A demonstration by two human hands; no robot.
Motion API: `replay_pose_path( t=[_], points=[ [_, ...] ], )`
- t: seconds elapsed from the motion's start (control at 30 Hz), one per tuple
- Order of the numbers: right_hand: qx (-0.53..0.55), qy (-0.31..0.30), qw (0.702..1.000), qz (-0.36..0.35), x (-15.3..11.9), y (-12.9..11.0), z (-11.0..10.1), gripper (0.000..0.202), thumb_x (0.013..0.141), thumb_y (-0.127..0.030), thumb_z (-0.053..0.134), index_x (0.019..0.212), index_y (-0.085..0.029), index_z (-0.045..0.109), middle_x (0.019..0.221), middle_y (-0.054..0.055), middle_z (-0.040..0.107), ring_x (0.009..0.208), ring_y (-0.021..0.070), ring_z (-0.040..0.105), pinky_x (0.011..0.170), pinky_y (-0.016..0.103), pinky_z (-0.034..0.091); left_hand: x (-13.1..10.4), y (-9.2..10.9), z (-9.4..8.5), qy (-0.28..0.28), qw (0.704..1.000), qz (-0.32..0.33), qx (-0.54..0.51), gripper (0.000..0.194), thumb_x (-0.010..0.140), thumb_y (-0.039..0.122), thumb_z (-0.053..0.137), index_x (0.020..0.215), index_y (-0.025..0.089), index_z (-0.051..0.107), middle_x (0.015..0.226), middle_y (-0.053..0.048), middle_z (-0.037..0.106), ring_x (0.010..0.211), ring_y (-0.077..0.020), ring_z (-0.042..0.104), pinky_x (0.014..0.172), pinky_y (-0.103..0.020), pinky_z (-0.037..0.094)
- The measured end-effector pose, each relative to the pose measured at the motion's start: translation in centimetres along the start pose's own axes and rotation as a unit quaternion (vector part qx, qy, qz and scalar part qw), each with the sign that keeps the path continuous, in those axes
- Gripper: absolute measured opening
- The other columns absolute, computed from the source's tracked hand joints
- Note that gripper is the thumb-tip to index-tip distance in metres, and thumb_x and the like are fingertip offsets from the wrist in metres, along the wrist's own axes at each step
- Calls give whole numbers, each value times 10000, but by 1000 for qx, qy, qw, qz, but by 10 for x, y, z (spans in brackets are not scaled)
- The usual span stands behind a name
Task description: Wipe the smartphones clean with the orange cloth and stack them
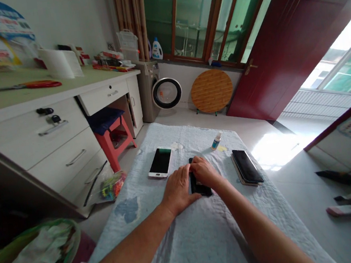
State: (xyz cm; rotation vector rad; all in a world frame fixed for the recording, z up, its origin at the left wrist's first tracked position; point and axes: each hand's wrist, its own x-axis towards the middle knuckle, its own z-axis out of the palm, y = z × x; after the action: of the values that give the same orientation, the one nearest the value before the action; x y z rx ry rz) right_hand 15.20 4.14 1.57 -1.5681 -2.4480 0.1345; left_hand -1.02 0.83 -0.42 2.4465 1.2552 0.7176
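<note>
A black smartphone (204, 190) lies on the light blue cloth (195, 240), partly covered by my hands. My left hand (178, 188) grips its left side, with the thumb near the lower edge. Over the phone's upper part is my right hand (203, 171), its fingers curled down and closed. What the right fingers hold, if anything, is hidden. A white phone with a dark screen (161, 162) lies face up to the left. At the right, a black phone (246, 165) rests on another flat, pale-edged device. Beyond my hands stands a small spray bottle (216, 141).
A bin with crumpled tissue (77, 241) stands at the lower left. White drawers (64, 141) and a red stool (113, 143) line the left. Farther back are a washing machine with its door open (149, 92), a round wooden tabletop (212, 90) and a red door (268, 52).
</note>
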Motion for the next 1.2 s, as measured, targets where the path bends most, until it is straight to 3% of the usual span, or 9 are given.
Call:
replay_pose_path(
  t=[0.17,0.43,0.57,0.87,1.2],
  points=[
    [21,-34,999,-34,-13,-13,-5,210,867,-118,536,843,-201,727,867,41,530,840,160,447,799,273,353,-1,-1,4,14,1000,-8,-1,1131,596,424,796,1447,233,76,1405,-161,413,1234,-362,462,1008,-507,385],
    [78,-59,994,-57,-40,-27,-5,147,806,-102,614,790,-197,724,858,31,515,817,152,425,732,254,352,-2,-1,5,42,999,12,-5,1092,641,367,705,1470,194,16,1401,-173,414,1227,-355,460,1005,-485,379],
    [81,-58,994,-47,-33,-21,-3,189,823,-87,580,820,-198,734,849,28,510,803,143,440,741,249,362,-3,-2,6,40,999,15,-8,1119,640,406,733,1471,202,13,1398,-172,420,1220,-355,470,994,-490,386],
    [40,17,999,28,8,-1,4,221,879,-115,512,806,-188,707,849,39,529,790,145,459,771,248,377,-2,-2,1,18,1000,10,-16,1184,598,478,796,1469,234,33,1374,-161,443,1211,-365,480,1002,-514,371],
    [41,-21,998,-31,-28,-19,3,138,851,-153,586,839,-203,713,901,39,534,852,163,457,786,265,384,-1,-3,3,18,999,20,-20,1106,643,454,751,1476,241,55,1408,-148,423,1238,-340,462,1010,-496,357]
  ],
)
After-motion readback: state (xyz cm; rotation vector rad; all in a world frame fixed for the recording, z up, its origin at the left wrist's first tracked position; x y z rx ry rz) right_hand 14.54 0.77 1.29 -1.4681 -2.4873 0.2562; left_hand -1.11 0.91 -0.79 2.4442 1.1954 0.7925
